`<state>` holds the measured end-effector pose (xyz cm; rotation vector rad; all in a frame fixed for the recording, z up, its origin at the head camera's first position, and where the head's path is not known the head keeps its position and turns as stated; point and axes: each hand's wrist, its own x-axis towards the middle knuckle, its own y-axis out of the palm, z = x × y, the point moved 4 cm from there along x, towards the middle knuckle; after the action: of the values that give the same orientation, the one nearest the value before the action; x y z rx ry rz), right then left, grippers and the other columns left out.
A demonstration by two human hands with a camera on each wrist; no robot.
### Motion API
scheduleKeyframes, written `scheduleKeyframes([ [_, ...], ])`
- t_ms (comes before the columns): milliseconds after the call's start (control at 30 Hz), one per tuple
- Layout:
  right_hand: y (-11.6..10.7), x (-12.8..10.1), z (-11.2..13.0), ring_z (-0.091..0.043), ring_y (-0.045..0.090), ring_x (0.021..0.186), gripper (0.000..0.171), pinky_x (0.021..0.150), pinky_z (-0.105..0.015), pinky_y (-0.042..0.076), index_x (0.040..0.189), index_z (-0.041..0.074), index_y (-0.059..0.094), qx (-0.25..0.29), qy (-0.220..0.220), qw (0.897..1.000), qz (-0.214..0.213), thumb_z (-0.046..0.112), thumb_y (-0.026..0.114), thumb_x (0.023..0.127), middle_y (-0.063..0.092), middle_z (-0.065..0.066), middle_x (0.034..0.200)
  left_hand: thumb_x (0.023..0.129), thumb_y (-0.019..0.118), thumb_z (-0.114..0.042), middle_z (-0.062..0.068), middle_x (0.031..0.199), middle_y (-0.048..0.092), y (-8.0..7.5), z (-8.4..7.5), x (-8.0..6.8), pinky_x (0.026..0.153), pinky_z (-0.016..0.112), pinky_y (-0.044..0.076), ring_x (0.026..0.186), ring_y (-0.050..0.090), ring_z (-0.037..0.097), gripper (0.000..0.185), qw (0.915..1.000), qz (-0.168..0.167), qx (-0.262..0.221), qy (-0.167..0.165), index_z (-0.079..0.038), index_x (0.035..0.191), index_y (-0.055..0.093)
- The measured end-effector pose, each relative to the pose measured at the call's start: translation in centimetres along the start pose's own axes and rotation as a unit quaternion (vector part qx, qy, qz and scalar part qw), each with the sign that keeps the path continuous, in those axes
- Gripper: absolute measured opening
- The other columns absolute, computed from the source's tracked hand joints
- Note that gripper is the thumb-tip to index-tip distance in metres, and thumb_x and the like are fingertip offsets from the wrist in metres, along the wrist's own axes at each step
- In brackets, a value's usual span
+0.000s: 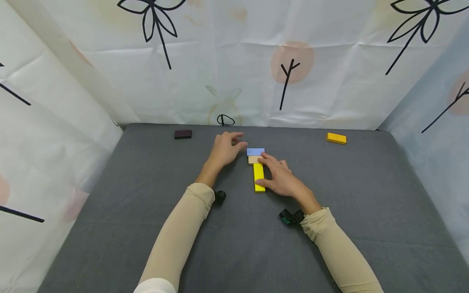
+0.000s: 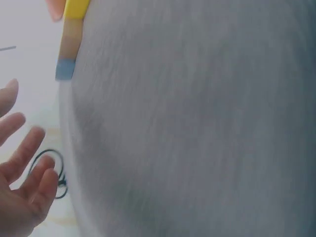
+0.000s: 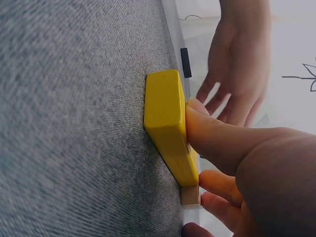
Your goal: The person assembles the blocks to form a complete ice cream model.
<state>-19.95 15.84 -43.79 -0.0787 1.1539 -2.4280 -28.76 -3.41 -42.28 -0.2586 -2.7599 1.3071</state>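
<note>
Right hand (image 1: 283, 179) pinches the yellow block (image 1: 258, 176) mid-mat (image 1: 146, 228), toward the back edge, end-on to the tan block (image 1: 253, 159). Left hand (image 1: 225, 148), fingers loose, hovers beside the blue block (image 1: 255, 151). Nudge gently so the row stays straight.

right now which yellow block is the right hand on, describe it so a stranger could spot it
On the grey table, look to the middle, where three blocks lie in a row. It is the long yellow block nearest the person, under the right hand. The other yellow block lies alone, far right.
</note>
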Motion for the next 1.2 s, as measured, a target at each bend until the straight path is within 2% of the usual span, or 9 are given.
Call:
scheduleKeyframes([
  [100,0.0,0.0,0.0,-0.047,0.032,0.139,0.072,0.104,-0.07,0.032,0.159,0.009,0.036,0.001,0.002,1.0,0.001,0.028,0.07,0.098,0.015,-0.011,0.173,0.098,0.062,-0.053,0.01,0.14,0.057,-1.0,-0.1,-0.1,0.104,0.05,0.045,0.128,0.045,0.033,0.059,0.9963,-0.029,0.078,0.021,-0.027,0.15,0.053],
  [200,-0.1,-0.1,-0.1,-0.047,0.031,0.14,0.072,0.105,-0.071,0.031,0.159,0.009,0.036,0.002,-0.001,1.0,0.001,0.028,0.07,0.098,0.015,-0.011,0.173,0.098,0.057,-0.062,0.009,0.151,0.048,-1.7,-0.1,-0.2,0.109,0.051,0.041,0.136,0.04,0.034,0.066,0.9863,-0.05,0.153,0.036,-0.03,0.155,0.046],
  [333,0.0,-0.1,-0.2,-0.047,0.03,0.14,0.072,0.106,-0.071,0.03,0.159,0.008,0.036,0.007,-0.002,1.0,0.001,0.028,0.07,0.098,0.015,-0.011,0.173,0.098,0.05,-0.068,0.009,0.161,0.037,-2.3,0.5,-0.2,0.118,0.053,0.034,0.147,0.031,0.034,0.072,0.9762,-0.065,0.203,0.041,-0.031,0.159,0.037],
  [500,0.1,-0.1,-0.1,-0.047,0.031,0.138,0.072,0.104,-0.071,0.031,0.158,0.008,0.036,0.007,-0.008,1.0,-0.001,0.028,0.07,0.098,0.015,-0.012,0.172,0.099,0.048,-0.066,0.011,0.164,0.031,-3.2,1.9,-0.1,0.126,0.054,0.024,0.152,0.025,0.035,0.072,0.972,-0.07,0.222,0.03,-0.03,0.16,0.033],
  [733,0.1,-0.1,-0.1,-0.047,0.03,0.14,0.071,0.105,-0.07,0.031,0.159,0.008,0.036,0.001,-0.008,1.0,-0.001,0.026,0.07,0.098,0.016,-0.012,0.172,0.102,0.048,-0.062,0.014,0.165,0.029,-4.8,4.1,-0.4,0.128,0.055,0.018,0.154,0.02,0.038,0.072,0.9736,-0.062,0.22,0.005,-0.027,0.162,0.031],
  [1200,0.2,-0.1,0.4,-0.048,0.031,0.141,0.071,0.106,-0.069,0.031,0.159,0.009,0.035,-0.028,0.008,1.0,-0.002,0.031,0.068,0.1,0.016,-0.011,0.172,0.103,0.052,-0.055,0.017,0.162,0.033,-7.0,7.1,-0.5,0.126,0.058,0.022,0.153,0.023,0.039,0.069,0.9687,-0.09,0.23,-0.027,-0.021,0.16,0.034],
])
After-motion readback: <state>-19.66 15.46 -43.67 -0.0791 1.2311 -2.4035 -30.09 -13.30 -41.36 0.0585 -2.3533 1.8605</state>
